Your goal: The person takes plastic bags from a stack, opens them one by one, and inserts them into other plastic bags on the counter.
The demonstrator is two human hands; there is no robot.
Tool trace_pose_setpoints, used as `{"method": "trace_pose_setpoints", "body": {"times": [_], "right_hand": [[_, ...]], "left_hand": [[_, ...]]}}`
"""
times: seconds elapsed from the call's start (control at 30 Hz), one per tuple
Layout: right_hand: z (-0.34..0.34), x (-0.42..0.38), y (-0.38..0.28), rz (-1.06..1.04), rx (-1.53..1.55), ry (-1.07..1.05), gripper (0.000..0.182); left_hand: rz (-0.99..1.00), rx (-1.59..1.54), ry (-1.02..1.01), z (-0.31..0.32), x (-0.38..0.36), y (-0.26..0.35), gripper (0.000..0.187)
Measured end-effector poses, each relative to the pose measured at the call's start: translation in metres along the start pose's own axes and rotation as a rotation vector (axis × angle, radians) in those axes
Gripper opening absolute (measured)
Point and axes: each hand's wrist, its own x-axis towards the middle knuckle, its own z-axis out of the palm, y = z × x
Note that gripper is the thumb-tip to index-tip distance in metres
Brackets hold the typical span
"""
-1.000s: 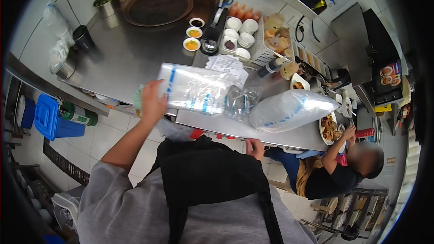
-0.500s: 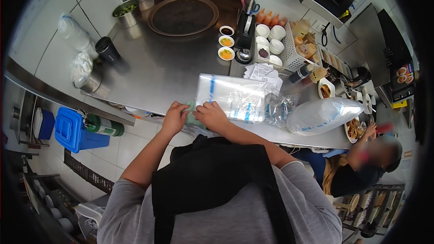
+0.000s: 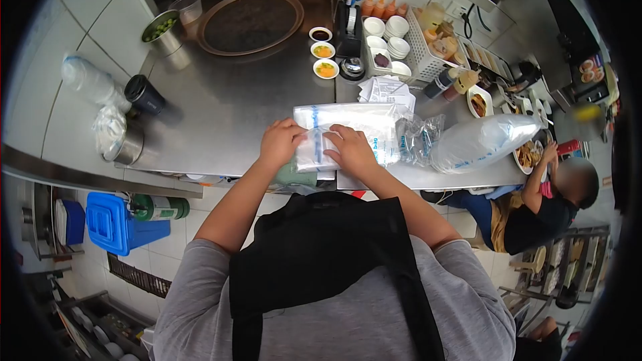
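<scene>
A stack of clear plastic bags (image 3: pixel 374 115) with blue print lies at the counter's front edge. At its left side, the bent fingers of my left hand (image 3: pixel 281 141) are pressed together on the edge of a clear bag. My right hand (image 3: pixel 353 150) rests on the same plastic, thumb and fingers apart. Loose clear film (image 3: pixel 313 153) spans the gap between both hands. Below my left hand a green cloth-like piece (image 3: pixel 294 176) shows at the counter edge, and neither hand touches it.
A big filled plastic bag (image 3: pixel 478 143) and crumpled plastic (image 3: pixel 419 139) lie to the right. Behind stand sauce bowls (image 3: pixel 326 68), a round tray (image 3: pixel 251 23) and a white basket (image 3: pixel 428 53). A dark tumbler (image 3: pixel 144 95) stands left. A co-worker (image 3: pixel 545 204) is at the right.
Both hands have left the green piece at the counter edge and moved up onto the clear bags. My right hand has shifted right and its fingers have spread. The view has shifted slightly.
</scene>
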Motion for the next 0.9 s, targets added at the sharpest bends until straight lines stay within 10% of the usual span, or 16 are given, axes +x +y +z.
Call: {"method": "trace_pose_setpoints", "body": {"times": [0.5,0.8,0.9], "right_hand": [[-0.012,0.011,0.0,0.487,-0.384,-0.296,0.08],[-0.022,0.036,-0.002,0.399,-0.403,-0.304,0.043],[-0.021,0.049,0.012,0.208,-0.364,-0.08,0.03]], "left_hand": [[-0.531,-1.247,0.206,-0.07,0.083,0.004,0.018],[-0.369,-0.857,0.066,-0.071,0.061,-0.03,0.02],[-0.254,-0.728,-0.065,-0.05,0.033,-0.051,0.048]]}}
